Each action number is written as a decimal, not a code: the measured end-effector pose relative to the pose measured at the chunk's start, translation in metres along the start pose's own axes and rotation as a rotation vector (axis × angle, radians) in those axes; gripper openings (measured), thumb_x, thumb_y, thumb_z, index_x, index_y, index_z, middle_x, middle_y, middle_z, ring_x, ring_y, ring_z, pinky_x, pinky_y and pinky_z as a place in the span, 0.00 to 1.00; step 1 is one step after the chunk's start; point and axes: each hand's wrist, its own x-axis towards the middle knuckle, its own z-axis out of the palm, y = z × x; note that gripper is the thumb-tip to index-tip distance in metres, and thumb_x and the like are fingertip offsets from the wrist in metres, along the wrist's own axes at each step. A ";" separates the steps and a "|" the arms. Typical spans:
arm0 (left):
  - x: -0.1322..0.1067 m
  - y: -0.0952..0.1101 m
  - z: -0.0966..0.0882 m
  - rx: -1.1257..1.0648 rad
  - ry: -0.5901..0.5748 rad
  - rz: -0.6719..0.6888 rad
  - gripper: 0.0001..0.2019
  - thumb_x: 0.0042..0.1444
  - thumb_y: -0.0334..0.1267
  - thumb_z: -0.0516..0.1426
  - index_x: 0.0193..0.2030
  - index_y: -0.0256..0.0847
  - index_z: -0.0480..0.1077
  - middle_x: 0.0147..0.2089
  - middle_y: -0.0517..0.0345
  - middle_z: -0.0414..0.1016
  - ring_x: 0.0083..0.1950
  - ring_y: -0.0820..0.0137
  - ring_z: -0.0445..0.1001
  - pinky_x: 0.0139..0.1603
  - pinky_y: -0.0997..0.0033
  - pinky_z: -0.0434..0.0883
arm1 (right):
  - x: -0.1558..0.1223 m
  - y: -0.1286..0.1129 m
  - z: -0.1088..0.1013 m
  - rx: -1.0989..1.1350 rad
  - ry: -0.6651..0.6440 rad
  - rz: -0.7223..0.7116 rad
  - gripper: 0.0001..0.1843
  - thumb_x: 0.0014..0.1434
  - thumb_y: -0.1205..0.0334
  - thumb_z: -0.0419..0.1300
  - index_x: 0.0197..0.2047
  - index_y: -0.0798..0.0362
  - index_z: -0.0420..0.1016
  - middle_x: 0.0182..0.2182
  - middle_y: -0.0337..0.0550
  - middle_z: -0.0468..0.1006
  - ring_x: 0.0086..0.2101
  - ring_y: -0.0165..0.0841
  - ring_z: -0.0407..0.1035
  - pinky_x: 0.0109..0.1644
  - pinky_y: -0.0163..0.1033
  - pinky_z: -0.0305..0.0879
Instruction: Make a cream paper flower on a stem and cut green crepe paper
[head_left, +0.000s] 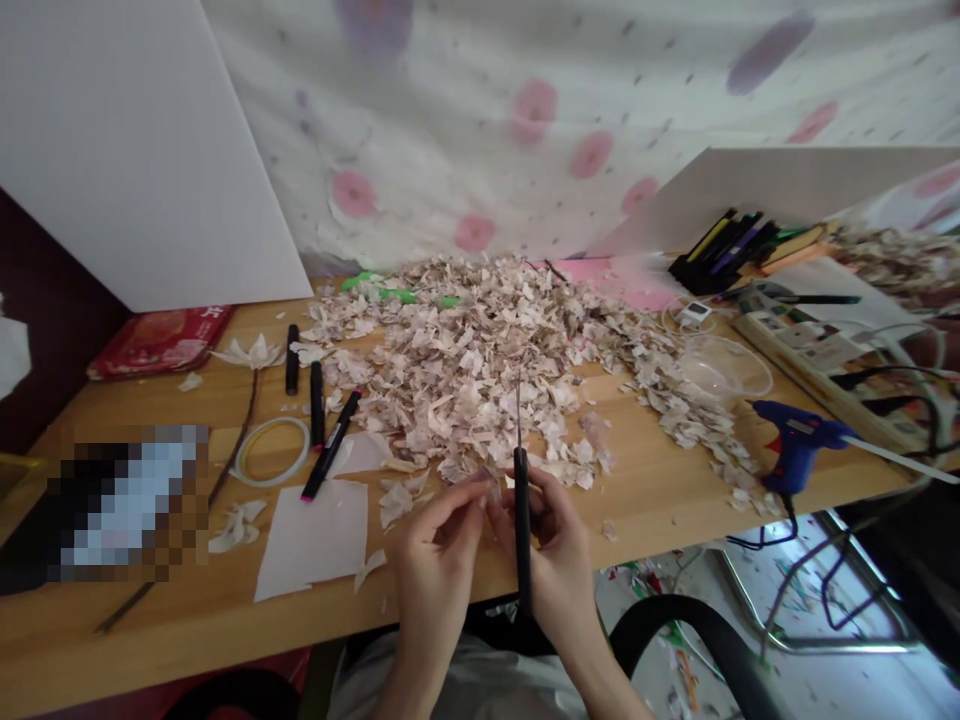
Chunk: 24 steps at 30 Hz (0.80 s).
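Note:
My right hand [559, 545] grips black-handled scissors [520, 500], their thin blades pointing away from me toward a big heap of dried petal-like scraps [487, 350]. My left hand [442, 545] pinches a small pale scrap [491, 488] right beside the scissors, at the front edge of the wooden table [187, 610]. Both hands meet just in front of the heap.
Black markers [319, 405], a tape ring [271, 450] and white paper sheets [311, 540] lie to the left. A blue glue gun [799, 445], a clear bowl [724, 368], a power strip [810, 345] and a pen holder [724, 255] stand on the right. A white board [142, 140] leans at back left.

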 end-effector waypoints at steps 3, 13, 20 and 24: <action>0.001 0.001 0.003 -0.025 0.000 0.010 0.06 0.56 0.39 0.63 0.38 0.46 0.82 0.44 0.53 0.85 0.46 0.63 0.82 0.49 0.65 0.78 | 0.002 -0.003 -0.001 -0.010 0.014 -0.015 0.22 0.52 0.59 0.73 0.49 0.48 0.72 0.32 0.36 0.79 0.33 0.31 0.73 0.39 0.32 0.68; 0.007 0.026 -0.001 0.049 0.105 0.251 0.08 0.57 0.34 0.62 0.42 0.46 0.80 0.47 0.54 0.82 0.47 0.66 0.81 0.47 0.72 0.79 | -0.034 0.024 -0.049 -0.391 -0.305 -0.073 0.35 0.66 0.46 0.59 0.70 0.46 0.54 0.65 0.51 0.67 0.61 0.48 0.65 0.62 0.48 0.67; 0.003 0.044 0.009 -0.039 0.123 0.346 0.08 0.57 0.31 0.62 0.41 0.46 0.79 0.44 0.57 0.82 0.44 0.70 0.82 0.44 0.77 0.79 | -0.034 0.020 -0.051 -0.447 -0.454 -0.279 0.36 0.68 0.44 0.53 0.74 0.39 0.44 0.69 0.46 0.61 0.65 0.52 0.59 0.64 0.55 0.64; 0.003 0.048 0.017 -0.201 0.148 0.256 0.06 0.54 0.31 0.64 0.37 0.46 0.79 0.38 0.59 0.83 0.37 0.73 0.82 0.38 0.82 0.79 | -0.039 0.024 -0.044 -0.479 -0.413 -0.277 0.38 0.68 0.41 0.51 0.75 0.44 0.45 0.69 0.49 0.60 0.65 0.55 0.58 0.64 0.57 0.64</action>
